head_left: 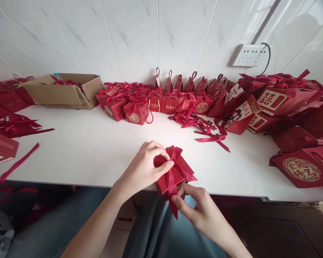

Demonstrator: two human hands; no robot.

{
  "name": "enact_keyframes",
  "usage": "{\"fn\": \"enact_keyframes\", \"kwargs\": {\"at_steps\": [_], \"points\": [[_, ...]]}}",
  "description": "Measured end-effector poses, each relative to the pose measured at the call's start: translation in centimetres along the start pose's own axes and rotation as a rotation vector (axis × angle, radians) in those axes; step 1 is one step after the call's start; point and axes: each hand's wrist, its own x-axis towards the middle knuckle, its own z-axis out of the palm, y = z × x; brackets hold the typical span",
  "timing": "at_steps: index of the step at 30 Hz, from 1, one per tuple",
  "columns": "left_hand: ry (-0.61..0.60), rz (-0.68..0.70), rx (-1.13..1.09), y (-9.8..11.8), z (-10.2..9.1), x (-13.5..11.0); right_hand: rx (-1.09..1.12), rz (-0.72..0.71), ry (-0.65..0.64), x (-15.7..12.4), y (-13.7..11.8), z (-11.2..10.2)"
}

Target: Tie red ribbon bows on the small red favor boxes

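A small red gift box (pixel 165 182) with a red ribbon bow (pixel 177 161) on top sits at the near edge of the white table (pixel 97 150). My left hand (pixel 144 166) grips the box from the left, its thumb and fingers pinching the knot of the bow. Below and to the right, my right hand (pixel 197 208) pinches a loose tail of the same ribbon, which hangs down over the table's edge.
A row of finished red boxes with bows (pixel 150 104) stands along the wall. Loose red ribbons (pixel 201 127) lie behind the box. Larger red bags (pixel 301 168) crowd the right side. An open cardboard carton (pixel 61 91) and flat red packaging (pixel 1 148) lie at the left.
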Motion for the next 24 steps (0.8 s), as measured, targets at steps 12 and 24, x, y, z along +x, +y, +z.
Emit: {"fn": "enact_keyframes", "kwargs": {"at_steps": [12, 24], "points": [[0.049, 0.006, 0.021, 0.0, 0.8, 0.1, 0.032, 0.074, 0.258, 0.9, 0.4, -2.7], [0.054, 0.002, 0.011, -0.2, 0.9, -0.1, 0.363, 0.048, 0.181, 1.4, 2.4, -3.4]]}}
